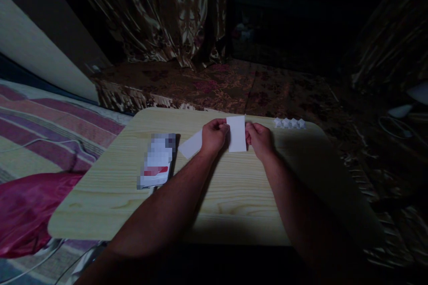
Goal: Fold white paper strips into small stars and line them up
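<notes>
A small white sheet of paper (pixel 236 134) is held up above the far part of the wooden table (pixel 234 200). My left hand (pixel 214 135) pinches its left edge between thumb and fingers. On the opposite edge, my right hand (pixel 259 139) is closed at the paper's side, its fingertips partly hidden. Another white piece of paper (pixel 190 144) lies on the tabletop, partly covered by my left hand. Several small white folded paper stars (pixel 289 123) sit in a row near the far right edge.
A phone (pixel 158 160), partly blurred, lies on the table left of my left forearm. A striped bedspread (pixel 60 129) and a shiny pink cloth or bag (pixel 36 205) are at the left. Behind the table are patterned fabric (pixel 214 84) and a curtain (pixel 187 13). The right side is dark.
</notes>
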Demonstrator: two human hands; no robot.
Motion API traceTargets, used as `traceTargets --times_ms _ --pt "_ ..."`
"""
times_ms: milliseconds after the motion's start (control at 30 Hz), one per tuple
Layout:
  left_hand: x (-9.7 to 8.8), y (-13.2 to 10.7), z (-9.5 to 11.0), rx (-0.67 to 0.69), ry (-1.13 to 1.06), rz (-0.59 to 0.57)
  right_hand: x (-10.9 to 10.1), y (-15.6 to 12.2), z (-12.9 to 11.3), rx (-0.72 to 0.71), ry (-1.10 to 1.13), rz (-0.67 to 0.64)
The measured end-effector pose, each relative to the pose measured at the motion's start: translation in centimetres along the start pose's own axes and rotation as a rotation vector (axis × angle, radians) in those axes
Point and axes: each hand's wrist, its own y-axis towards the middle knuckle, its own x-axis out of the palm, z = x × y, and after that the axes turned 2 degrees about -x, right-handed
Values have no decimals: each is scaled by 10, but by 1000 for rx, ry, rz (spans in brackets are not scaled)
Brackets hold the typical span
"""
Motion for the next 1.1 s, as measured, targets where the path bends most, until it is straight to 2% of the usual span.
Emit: traceTargets --times_ms 333,533,767,1100 --pt "-1 2 1 -43 -78 -34 -3 5 7 -41 20 113" --pt "2 -2 2 -12 -6 -29 -1 2 4 -38 92 50" --pt "3 -3 -2 29 78 -65 1 3 8 -49 37 114" --pt "1 -3 -3 44 157 -56 2 -2 2 -33 -28 97"
